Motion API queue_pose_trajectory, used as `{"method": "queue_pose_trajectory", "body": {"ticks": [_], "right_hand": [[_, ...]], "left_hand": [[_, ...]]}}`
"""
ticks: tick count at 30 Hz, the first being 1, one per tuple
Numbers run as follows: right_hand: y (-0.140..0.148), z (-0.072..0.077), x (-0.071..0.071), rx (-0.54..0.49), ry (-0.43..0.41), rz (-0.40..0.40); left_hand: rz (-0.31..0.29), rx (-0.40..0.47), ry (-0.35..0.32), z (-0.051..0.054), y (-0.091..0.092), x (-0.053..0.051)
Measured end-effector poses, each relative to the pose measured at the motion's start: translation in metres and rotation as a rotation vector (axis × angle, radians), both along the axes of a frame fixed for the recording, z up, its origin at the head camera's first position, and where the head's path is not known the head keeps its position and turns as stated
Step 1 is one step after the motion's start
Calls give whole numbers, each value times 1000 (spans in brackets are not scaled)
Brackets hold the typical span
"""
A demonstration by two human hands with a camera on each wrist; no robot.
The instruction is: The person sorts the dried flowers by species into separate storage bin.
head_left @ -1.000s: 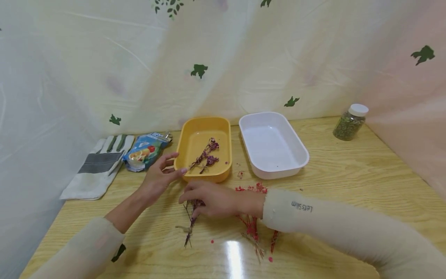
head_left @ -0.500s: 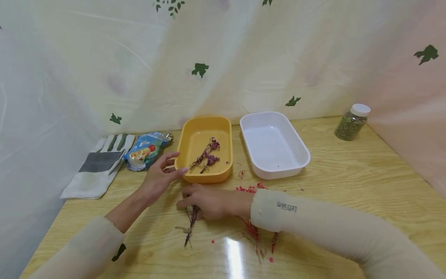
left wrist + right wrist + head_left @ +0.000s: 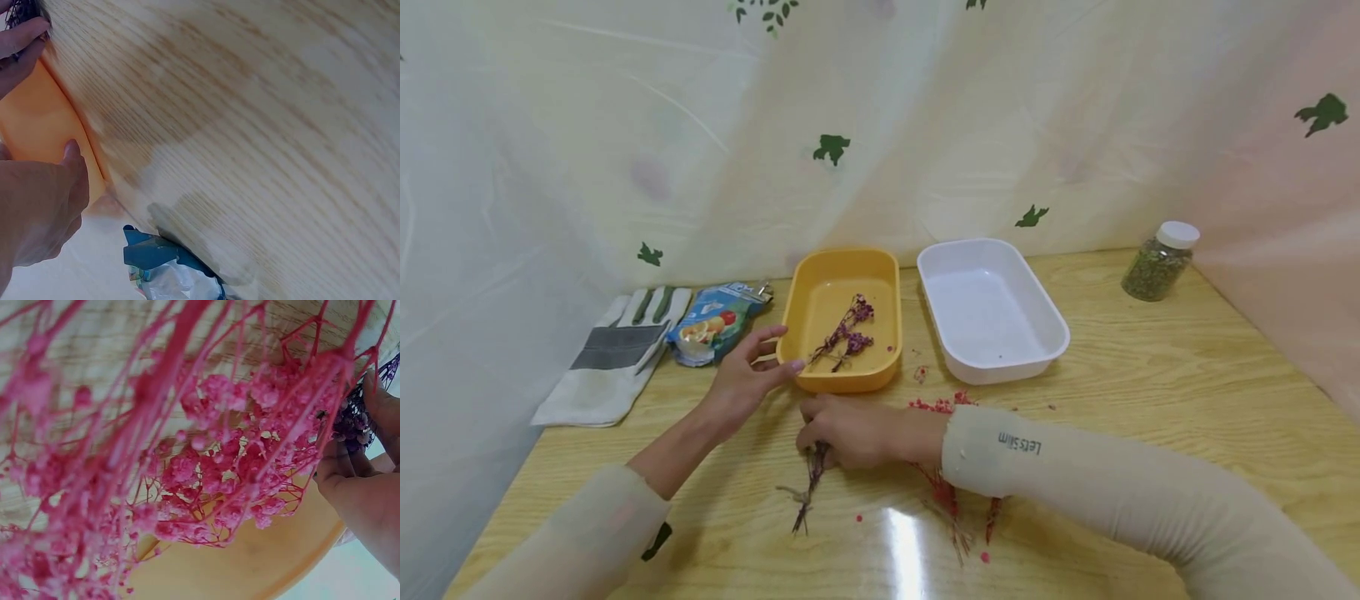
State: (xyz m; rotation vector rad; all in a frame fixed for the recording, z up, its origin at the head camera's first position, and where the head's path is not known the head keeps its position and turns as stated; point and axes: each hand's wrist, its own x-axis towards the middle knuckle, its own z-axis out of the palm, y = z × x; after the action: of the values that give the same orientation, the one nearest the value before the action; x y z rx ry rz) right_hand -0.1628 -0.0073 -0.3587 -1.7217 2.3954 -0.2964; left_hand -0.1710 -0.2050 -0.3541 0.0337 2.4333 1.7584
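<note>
A yellow tray [image 3: 880,377] holds purple dried flower sprigs [image 3: 853,342]. My left hand [image 3: 747,385] rests at its near left corner, thumb and fingers spread along the rim; in the left wrist view its fingers lie against the orange-looking outer wall. Just in front of the tray, my right hand [image 3: 850,429] pinches a bunch of purple dried flowers [image 3: 811,487]; its stems point toward me and the palm hides part of the heads. Beneath the right forearm lie red-pink dried flowers [image 3: 951,402], partly hidden. They fill much of the right wrist view as pink blossoms [image 3: 219,462].
Right of the yellow tray stands a white tray [image 3: 1056,348]. A lidded jar [image 3: 1157,267] of green dried matter is at the far right. White-and-grey gloves [image 3: 602,367] and a blue packet [image 3: 711,325] with a clip lie on the left. Small red bits [image 3: 921,374] dot the table.
My right hand has shifted slightly over the purple bunch, its fingers closing in around it, and the stems have swung a little. The left hand has stayed at the yellow tray.
</note>
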Motion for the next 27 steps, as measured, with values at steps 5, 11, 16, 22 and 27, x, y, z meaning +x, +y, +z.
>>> {"method": "queue_pose_trajectory", "body": {"ticks": [5, 11, 16, 22, 27], "right_hand": [[1, 3, 3, 21, 40, -5], [5, 7, 6, 29, 79, 5], [11, 13, 6, -6, 56, -4], [20, 27, 4, -80, 42, 12], [27, 34, 4, -106, 35, 3]], "left_hand": [[3, -11, -3, 1, 1, 0], [2, -28, -8, 2, 1, 1], [-3, -27, -2, 1, 1, 1], [0, -20, -1, -1, 1, 0], [2, -9, -4, -3, 0, -2]]}}
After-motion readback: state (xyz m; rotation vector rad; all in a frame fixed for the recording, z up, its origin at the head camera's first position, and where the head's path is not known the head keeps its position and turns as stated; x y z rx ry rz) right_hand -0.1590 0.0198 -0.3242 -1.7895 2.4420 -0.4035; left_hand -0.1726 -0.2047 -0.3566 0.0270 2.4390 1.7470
